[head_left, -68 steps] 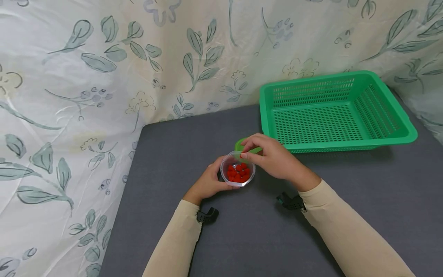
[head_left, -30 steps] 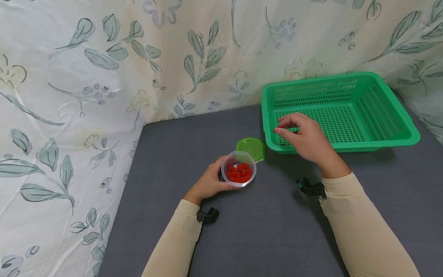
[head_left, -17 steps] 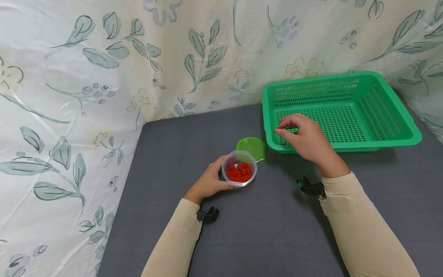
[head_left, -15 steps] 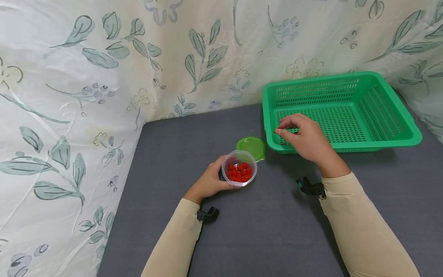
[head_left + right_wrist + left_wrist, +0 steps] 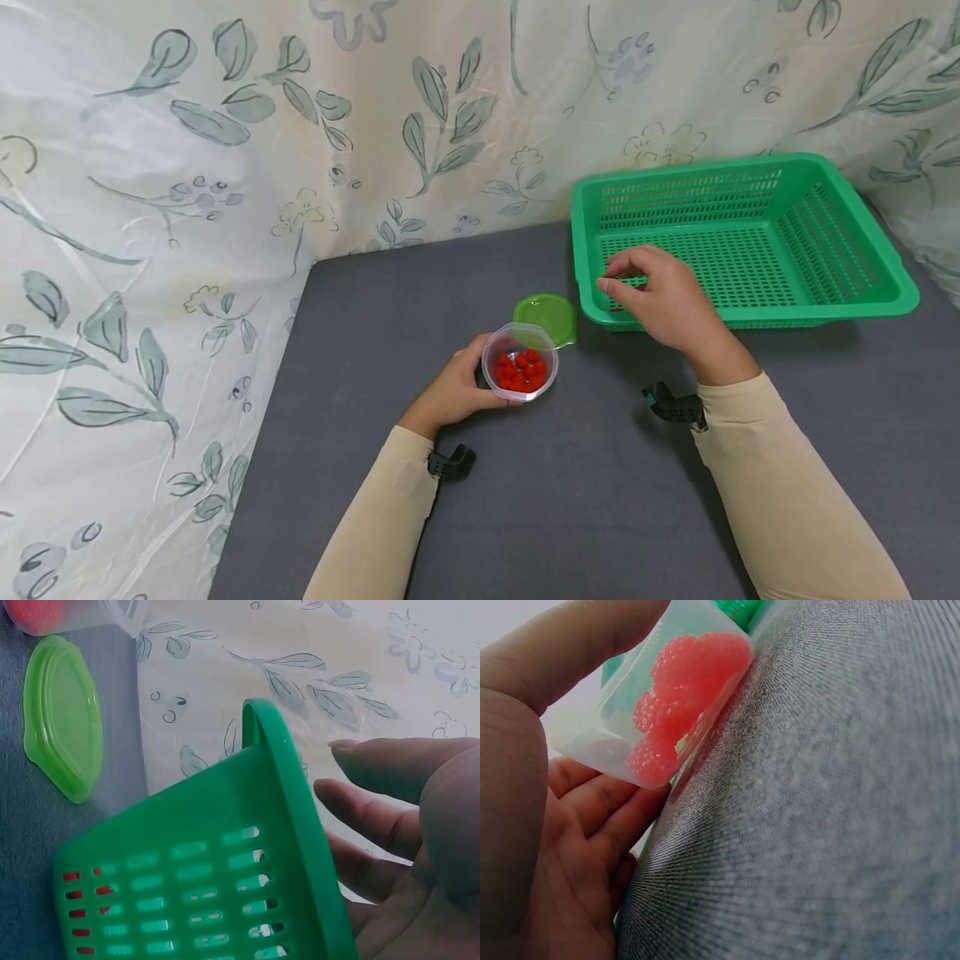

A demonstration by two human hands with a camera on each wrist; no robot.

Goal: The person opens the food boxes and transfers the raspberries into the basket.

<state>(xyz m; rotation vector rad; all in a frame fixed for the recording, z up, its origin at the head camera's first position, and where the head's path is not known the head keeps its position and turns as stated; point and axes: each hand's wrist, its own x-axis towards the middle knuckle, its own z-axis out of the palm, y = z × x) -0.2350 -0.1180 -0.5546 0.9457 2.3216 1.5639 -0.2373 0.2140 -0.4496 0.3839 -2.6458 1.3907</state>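
Observation:
My left hand (image 5: 453,387) grips a clear plastic tub (image 5: 551,357), thumb on the near side and fingers round the far side. Red raspberries (image 5: 521,372) lie in its bottom; the left wrist view shows their bumpy skin through the wall. Over the left end of the green basket (image 5: 750,318) hovers my right hand (image 5: 663,292). Its thumb and fingers (image 5: 367,817) stand apart with nothing between them. Through the basket's slots, red pieces (image 5: 81,932) show low inside; the hand hides most of that corner from above.
A light green lid (image 5: 555,312) lies on the grey table (image 5: 420,317), between the tub and the basket. Patterned cloth (image 5: 360,100) hangs behind the table and along its left side. Both wrists wear black bands (image 5: 453,461).
My right hand has moved from the tub to over the basket with a raspberry, then let go of it. The left hand and tub stay in place; the head view shifts slightly.

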